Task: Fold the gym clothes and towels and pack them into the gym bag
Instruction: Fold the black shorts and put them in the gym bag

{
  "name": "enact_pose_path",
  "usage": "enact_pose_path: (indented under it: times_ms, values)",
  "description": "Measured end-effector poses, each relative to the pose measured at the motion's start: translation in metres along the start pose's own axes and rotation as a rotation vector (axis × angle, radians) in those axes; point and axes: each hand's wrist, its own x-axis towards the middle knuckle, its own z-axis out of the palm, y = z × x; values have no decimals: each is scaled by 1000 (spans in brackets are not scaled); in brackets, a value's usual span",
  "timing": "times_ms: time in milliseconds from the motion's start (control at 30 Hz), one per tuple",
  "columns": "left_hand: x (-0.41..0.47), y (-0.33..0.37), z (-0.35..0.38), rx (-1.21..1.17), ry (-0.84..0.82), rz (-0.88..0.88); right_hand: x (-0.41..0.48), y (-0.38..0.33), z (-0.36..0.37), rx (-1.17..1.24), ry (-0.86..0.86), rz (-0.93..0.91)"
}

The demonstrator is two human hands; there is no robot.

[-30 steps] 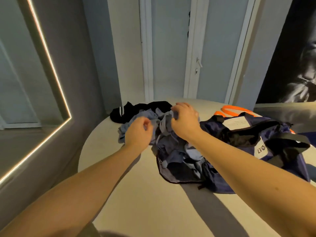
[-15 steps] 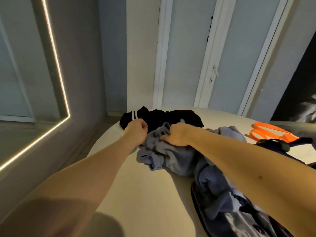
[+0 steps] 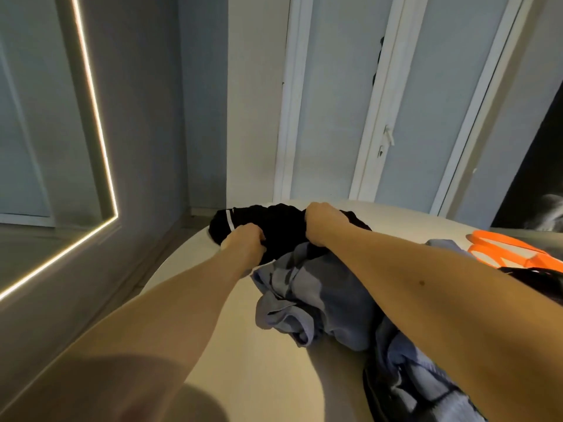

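Observation:
A black garment (image 3: 271, 226) with white stripes lies crumpled at the far edge of the round table (image 3: 249, 354). My left hand (image 3: 243, 243) grips its near left part with curled fingers. My right hand (image 3: 320, 220) grips its right part, fingers closed over the cloth. A crumpled grey-blue garment (image 3: 316, 296) lies just in front of the black one, under my right forearm. The dark gym bag (image 3: 542, 278) shows only at the right edge, with its orange handles (image 3: 502, 248) lying on the table. The bag's opening is out of view.
A wall with a lit mirror frame (image 3: 100, 147) stands close on the left. White doors (image 3: 380, 117) stand behind the table. More blue-grey cloth (image 3: 426, 388) lies at the lower right. Bare tabletop shows at the front left.
Both hands have moved off the grey-blue garment and farther back, and now grip the black garment. The view has tilted up and left, so most of the bag has left the frame.

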Motion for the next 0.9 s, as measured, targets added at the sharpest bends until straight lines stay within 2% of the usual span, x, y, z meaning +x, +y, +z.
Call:
enact_pose_path:
  times_ms: [100, 167, 267, 367, 500, 667, 733, 833, 900]
  values:
    - [3, 17, -29, -134, 146, 6, 2, 6, -25, 413, 228, 112]
    - [2, 34, -59, -220, 140, 93, -3, 11, -54, 749, 369, 101]
    - [-15, 69, -107, -432, 47, 159, -23, 10, -104, 1142, 464, 29]
    - [-39, 107, -158, -546, 97, 271, -52, 7, -159, 1359, 479, -20]
    - [-79, 146, -225, -579, 136, 324, -105, 5, -230, 1480, 500, -97]
    - [-140, 183, -291, -608, 149, 375, -177, 12, -304, 1480, 572, -140]
    - [-170, 197, -305, -630, 129, 377, -203, 16, -324, 1497, 570, -117]
    - [-206, 206, -304, -502, 103, 353, -237, 22, -335, 1507, 530, -76]
    - [-221, 204, -299, -449, 162, 312, -257, 30, -330, 1380, 502, -45]
